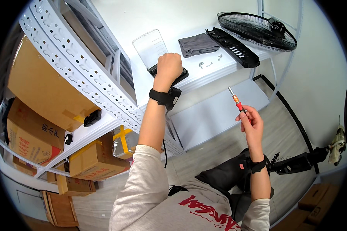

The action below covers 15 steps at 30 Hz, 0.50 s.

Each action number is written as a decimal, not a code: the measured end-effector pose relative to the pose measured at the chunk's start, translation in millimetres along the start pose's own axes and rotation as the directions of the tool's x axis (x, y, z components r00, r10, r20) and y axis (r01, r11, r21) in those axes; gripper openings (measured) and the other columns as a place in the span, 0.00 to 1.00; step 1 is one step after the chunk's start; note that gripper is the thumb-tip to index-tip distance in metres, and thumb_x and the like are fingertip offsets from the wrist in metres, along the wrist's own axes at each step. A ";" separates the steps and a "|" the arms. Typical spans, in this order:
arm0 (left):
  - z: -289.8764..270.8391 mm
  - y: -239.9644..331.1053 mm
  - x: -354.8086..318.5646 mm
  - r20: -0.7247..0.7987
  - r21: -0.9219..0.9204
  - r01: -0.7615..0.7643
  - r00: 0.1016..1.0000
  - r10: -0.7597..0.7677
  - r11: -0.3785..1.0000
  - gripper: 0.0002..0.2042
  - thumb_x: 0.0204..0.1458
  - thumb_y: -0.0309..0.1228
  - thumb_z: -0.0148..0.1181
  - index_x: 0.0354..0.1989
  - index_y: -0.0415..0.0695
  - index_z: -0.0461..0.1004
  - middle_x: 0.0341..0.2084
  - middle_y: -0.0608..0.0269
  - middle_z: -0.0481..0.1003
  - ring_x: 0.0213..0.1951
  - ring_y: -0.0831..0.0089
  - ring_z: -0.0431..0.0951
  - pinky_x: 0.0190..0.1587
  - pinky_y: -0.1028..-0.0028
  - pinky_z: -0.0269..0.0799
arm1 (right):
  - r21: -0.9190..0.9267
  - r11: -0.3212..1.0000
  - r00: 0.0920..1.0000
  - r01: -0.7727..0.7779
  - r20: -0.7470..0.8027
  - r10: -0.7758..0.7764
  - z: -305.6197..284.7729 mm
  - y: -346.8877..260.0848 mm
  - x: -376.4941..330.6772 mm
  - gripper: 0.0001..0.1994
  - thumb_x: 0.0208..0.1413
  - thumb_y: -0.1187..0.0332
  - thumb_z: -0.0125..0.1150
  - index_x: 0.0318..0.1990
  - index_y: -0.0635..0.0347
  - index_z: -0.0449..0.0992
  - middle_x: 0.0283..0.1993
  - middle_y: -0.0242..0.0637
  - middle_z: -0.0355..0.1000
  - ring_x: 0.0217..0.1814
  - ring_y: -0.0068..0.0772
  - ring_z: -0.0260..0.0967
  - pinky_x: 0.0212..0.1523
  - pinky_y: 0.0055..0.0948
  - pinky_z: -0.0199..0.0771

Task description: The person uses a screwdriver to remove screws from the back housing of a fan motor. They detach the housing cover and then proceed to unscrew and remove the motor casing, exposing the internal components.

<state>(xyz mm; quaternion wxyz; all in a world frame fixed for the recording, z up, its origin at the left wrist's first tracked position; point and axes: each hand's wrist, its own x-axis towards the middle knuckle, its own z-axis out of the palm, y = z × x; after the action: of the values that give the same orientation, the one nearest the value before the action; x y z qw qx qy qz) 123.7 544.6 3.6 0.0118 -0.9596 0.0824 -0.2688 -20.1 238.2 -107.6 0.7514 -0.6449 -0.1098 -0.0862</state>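
Observation:
My right hand point(253, 122) is closed round the red and black handle of a screwdriver point(236, 101), its metal shaft pointing up and away from me. Over on the white shelf, my left hand point(169, 66) reaches down into a small black case point(180, 77) whose clear lid point(150, 46) stands open. The left fingers are curled, and whatever they pinch is hidden behind the hand. Right of the case lie a folded grey cloth point(198, 45) and several small metal screws point(201, 65). A long black slotted plastic part point(233, 47) rests beyond the screws.
At the far right of the shelf lies a black fan head with a wire guard point(254, 31). A perforated white rack post point(77, 63) rises on the left, beside cardboard boxes point(46, 84). A lower white shelf point(219, 115) sits underneath, and a black stand point(297, 163) is at right.

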 end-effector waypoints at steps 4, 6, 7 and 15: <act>-6.6 2.2 -1.5 -0.081 -0.050 -0.007 0.997 0.003 0.999 0.04 0.47 0.23 0.59 0.27 0.39 0.81 0.29 0.46 0.80 0.33 0.49 0.80 0.38 0.59 0.76 | 0.006 1.000 1.000 -0.002 0.004 0.002 0.9 -2.9 -1.7 0.11 0.65 0.70 0.59 0.52 0.60 0.76 0.30 0.28 0.76 0.22 0.09 0.57 0.22 0.15 0.56; -19.5 5.0 -4.7 -0.192 -0.173 0.010 0.980 -0.044 0.985 0.04 0.50 0.23 0.59 0.30 0.38 0.80 0.30 0.46 0.80 0.34 0.51 0.80 0.38 0.61 0.76 | -0.003 1.000 1.000 0.008 -0.003 -0.008 2.4 -7.3 -3.8 0.11 0.64 0.71 0.59 0.52 0.60 0.76 0.30 0.28 0.76 0.23 0.09 0.57 0.22 0.15 0.56; -25.6 12.5 -6.4 -0.268 -0.286 0.009 0.959 -0.089 0.958 0.04 0.52 0.24 0.59 0.32 0.38 0.79 0.30 0.47 0.80 0.34 0.52 0.81 0.38 0.62 0.76 | -0.023 1.000 0.999 0.022 -0.024 -0.022 1.1 -9.3 -5.6 0.11 0.64 0.71 0.59 0.52 0.60 0.76 0.30 0.28 0.76 0.23 0.09 0.57 0.23 0.15 0.57; -72.5 145.9 -37.3 -0.198 -0.974 -0.191 0.979 0.046 -0.121 0.06 0.66 0.24 0.49 0.46 0.35 0.69 0.43 0.48 0.78 0.44 0.62 0.82 0.48 0.68 0.77 | -0.212 0.923 0.904 0.322 -0.220 -0.366 -14.9 -69.4 -28.5 0.13 0.60 0.76 0.63 0.52 0.64 0.77 0.32 0.31 0.77 0.28 0.13 0.63 0.30 0.16 0.61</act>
<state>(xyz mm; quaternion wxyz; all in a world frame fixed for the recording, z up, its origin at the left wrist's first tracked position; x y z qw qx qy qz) 32.6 408.4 36.7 -0.6853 -0.6229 0.3406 -0.1623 -65.5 212.5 -51.7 0.6739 -0.6609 -0.1168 -0.3090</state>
